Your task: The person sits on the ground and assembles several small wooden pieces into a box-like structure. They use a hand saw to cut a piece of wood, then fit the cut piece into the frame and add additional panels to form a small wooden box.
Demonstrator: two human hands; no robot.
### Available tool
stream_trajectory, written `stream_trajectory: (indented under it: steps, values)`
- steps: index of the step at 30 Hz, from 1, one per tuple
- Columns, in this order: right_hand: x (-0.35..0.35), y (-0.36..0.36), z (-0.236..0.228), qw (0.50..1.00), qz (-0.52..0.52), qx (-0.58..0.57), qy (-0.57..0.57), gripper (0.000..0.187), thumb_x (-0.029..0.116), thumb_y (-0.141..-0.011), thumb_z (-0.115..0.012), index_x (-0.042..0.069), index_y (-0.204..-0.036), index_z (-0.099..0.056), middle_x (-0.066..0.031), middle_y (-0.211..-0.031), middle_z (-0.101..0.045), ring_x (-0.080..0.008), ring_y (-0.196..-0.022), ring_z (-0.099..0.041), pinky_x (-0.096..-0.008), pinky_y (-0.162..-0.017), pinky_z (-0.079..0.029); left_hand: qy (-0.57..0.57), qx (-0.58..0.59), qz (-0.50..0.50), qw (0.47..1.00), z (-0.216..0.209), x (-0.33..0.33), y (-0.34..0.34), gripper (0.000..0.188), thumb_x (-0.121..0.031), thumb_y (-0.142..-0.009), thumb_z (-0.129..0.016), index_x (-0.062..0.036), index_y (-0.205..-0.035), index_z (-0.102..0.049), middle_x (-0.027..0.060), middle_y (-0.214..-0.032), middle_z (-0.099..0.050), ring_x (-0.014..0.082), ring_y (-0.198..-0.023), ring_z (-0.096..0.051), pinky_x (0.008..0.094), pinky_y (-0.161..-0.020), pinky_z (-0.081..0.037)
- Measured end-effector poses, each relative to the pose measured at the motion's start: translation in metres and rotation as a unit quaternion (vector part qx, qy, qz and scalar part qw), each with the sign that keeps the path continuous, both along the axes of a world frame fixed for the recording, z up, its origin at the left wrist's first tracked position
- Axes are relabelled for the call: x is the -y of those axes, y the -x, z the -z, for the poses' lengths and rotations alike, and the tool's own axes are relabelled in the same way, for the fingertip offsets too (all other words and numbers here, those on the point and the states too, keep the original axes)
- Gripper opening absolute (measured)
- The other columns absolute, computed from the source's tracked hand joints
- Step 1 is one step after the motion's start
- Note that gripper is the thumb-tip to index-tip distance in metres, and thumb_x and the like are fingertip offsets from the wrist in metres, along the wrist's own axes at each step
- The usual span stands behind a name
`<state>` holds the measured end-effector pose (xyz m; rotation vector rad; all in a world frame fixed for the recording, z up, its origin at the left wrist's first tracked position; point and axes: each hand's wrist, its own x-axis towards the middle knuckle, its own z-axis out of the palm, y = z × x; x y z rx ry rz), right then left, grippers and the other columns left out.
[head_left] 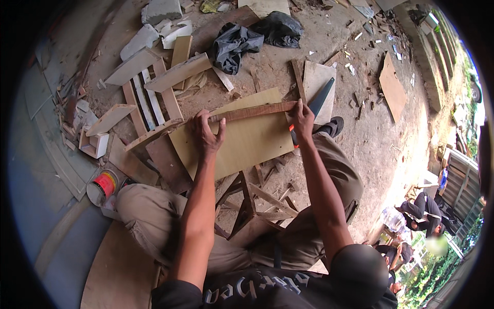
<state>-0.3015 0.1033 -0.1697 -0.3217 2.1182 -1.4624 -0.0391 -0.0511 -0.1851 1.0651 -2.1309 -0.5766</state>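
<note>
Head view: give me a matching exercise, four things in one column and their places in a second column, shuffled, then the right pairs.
Things:
1. wooden strip
2. paint can
3. black bag
4. handsaw

Places:
A. on the ground at the top, past the boards
B. held by both hands along the far edge of the plywood sheet
C. on the ground by the person's left knee
D. just beyond the right hand

Pairs: 1-B, 2-C, 3-A, 4-D
</note>
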Motion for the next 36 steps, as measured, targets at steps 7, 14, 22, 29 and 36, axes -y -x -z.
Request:
stream_trajectory:
  steps: [7,14,22,29,36]
  values:
    - [0.039,-0.051,0.012,0.980,0.075,-0.186,-0.001,0.035,0.029,-0.100,-0.051,0.000,-0.089,-0.067,-0.0038,-0.081,-0.061,-0.0099,-0.073,-0.053,-0.0256,-0.068,-0.044,-0.056,-0.047,0.013,0.997,0.001,0.000,-0.002,0.039,-0.028,-0.085,-0.065,-0.0006,-0.108,-0.048,0.0205,-0.111,-0.053,0.0349,-0.104,-0.052,0.0443,-0.093,-0.040]
    - [0.040,-0.054,0.020,0.965,0.048,-0.255,-0.044,0.027,0.024,-0.096,-0.054,0.002,-0.106,-0.067,-0.0151,-0.105,-0.061,-0.0287,-0.099,-0.058,-0.0370,-0.086,-0.045,-0.052,-0.028,-0.007,0.998,-0.007,-0.001,-0.002,0.049,-0.034,-0.081,-0.071,-0.0015,-0.108,-0.047,0.0193,-0.113,-0.051,0.0354,-0.108,-0.049,0.0453,-0.094,-0.039]
    - [0.038,-0.057,0.018,0.936,0.018,-0.336,-0.107,0.031,0.027,-0.094,-0.056,0.005,-0.116,-0.062,-0.0145,-0.111,-0.060,-0.0317,-0.101,-0.057,-0.0409,-0.086,-0.044,-0.040,-0.022,-0.024,0.999,-0.010,-0.011,0.002,0.062,-0.042,-0.074,-0.079,-0.0031,-0.110,-0.045,0.0176,-0.114,-0.048,0.0345,-0.107,-0.048,0.0473,-0.092,-0.040]
    - [0.042,-0.060,0.013,0.936,0.023,-0.331,-0.116,0.029,0.027,-0.094,-0.056,0.002,-0.108,-0.059,-0.0135,-0.103,-0.060,-0.0307,-0.095,-0.058,-0.0402,-0.083,-0.043,-0.052,-0.027,-0.027,0.998,-0.011,-0.011,0.001,0.063,-0.042,-0.073,-0.080,-0.0026,-0.108,-0.046,0.0172,-0.114,-0.048,0.0349,-0.109,-0.048,0.0474,-0.093,-0.041]
    - [0.043,-0.060,0.011,0.938,0.009,-0.321,-0.127,0.036,0.031,-0.095,-0.055,0.002,-0.116,-0.057,-0.0154,-0.107,-0.060,-0.0309,-0.098,-0.058,-0.0384,-0.085,-0.044,-0.073,-0.024,-0.040,0.996,-0.011,-0.013,0.002,0.061,-0.038,-0.071,-0.082,-0.0033,-0.107,-0.047,0.0163,-0.114,-0.047,0.0340,-0.110,-0.048,0.0453,-0.093,-0.041]
